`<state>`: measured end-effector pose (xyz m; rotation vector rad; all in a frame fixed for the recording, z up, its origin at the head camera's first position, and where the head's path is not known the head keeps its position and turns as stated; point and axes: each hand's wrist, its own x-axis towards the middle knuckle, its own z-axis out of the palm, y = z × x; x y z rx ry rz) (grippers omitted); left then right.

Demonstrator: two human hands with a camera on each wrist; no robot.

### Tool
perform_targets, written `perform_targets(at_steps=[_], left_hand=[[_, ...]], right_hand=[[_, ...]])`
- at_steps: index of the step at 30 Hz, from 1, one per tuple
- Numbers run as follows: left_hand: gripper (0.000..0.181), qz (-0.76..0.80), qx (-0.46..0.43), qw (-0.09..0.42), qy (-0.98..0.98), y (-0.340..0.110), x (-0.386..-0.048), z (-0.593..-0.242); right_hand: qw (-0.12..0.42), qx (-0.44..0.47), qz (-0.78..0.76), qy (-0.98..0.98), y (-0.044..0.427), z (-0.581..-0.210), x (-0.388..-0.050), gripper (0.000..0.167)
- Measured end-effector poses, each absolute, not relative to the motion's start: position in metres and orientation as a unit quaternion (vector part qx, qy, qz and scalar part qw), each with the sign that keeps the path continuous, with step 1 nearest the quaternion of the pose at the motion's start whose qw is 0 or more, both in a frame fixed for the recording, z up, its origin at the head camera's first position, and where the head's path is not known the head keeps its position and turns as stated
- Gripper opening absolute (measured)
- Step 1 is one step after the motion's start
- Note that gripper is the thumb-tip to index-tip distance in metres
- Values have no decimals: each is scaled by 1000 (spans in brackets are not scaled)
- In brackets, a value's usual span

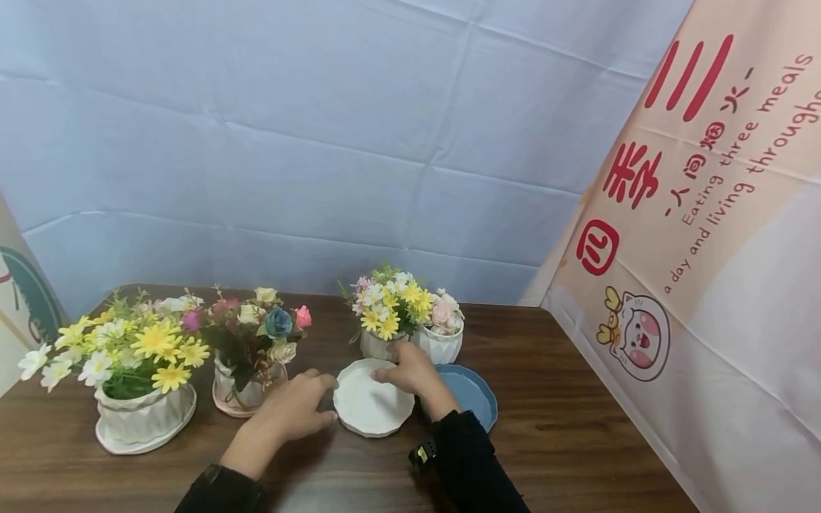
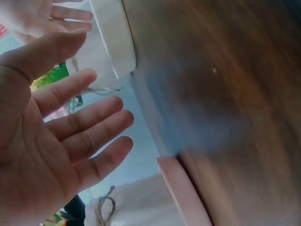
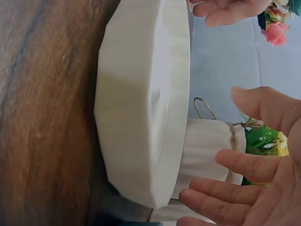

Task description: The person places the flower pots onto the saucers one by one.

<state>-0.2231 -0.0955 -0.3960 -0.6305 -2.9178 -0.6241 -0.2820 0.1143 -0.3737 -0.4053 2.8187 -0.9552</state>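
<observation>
A white saucer with a faceted rim lies on the table between the two hands. My left hand is at its left side, fingers apart and straight in the left wrist view, holding nothing. Over the saucer's right side reaches my right hand, its fingers spread near a whitish pot of yellow and white flowers. In the right wrist view that pot has twine round its neck; whether a fingertip touches it I cannot tell. A blue saucer is partly hidden by the right forearm.
At left stand a white pot of yellow daisies on a white saucer and a pot of mixed roses on a pink saucer. Behind the blue saucer is a white pot of pale pink flowers. A cloth hangs behind the table.
</observation>
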Motion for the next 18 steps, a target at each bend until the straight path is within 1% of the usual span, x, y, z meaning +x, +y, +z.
perform_targets(at_steps=[8,12,15,18], left_hand=[[40,-218,-193,29,-956,-90,-226,-398],[40,-220,-190,30,-956,-87,-228,-401],[39,-225,-196,43,-954,-84,-229,-402],[38,-231,-199,55,-951,-82,-229,-402]], right_hand=[[62,-118,-327,936,120,-376,-283,48],[58,-116,-331,935,122,-376,-285,36],[57,-109,-333,935,122,-377,-287,24],[58,-97,-333,936,121,-376,-288,19]])
